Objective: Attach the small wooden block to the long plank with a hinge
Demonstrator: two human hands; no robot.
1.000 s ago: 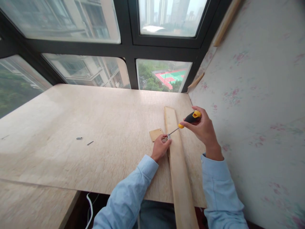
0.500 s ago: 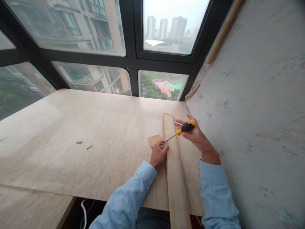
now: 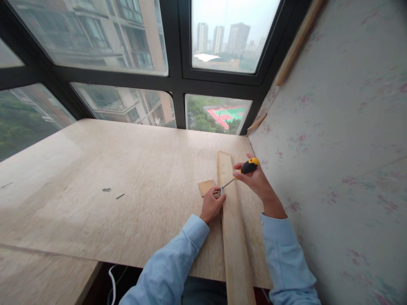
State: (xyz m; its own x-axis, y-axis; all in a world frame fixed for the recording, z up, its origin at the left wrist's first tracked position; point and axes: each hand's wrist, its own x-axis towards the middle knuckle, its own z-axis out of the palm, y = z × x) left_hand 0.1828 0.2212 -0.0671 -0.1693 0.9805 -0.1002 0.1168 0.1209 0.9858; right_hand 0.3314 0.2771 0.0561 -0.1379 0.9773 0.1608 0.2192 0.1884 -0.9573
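A long pale wooden plank (image 3: pixel 233 228) lies on the tabletop (image 3: pixel 127 186) along its right side, running toward me. My right hand (image 3: pixel 256 180) is closed round a screwdriver (image 3: pixel 243 170) with a black and yellow handle; its metal tip points down-left at the plank's left edge. My left hand (image 3: pixel 212 204) rests beside that edge, fingers pinched on a small metal piece (image 3: pixel 221 191) at the tip. A small thin wooden square (image 3: pixel 206 187) lies just beyond my left hand.
Two small dark metal bits (image 3: pixel 111 192) lie on the table to the left. A flowered wall (image 3: pixel 333 148) rises close on the right. Dark-framed windows (image 3: pixel 178 84) stand behind the table. A white cable (image 3: pixel 112 281) hangs below the front edge.
The view tilted up and settled. My right hand lowered and turned the screwdriver slightly, its fingers closing more round the handle. My left hand stayed at the plank's edge.
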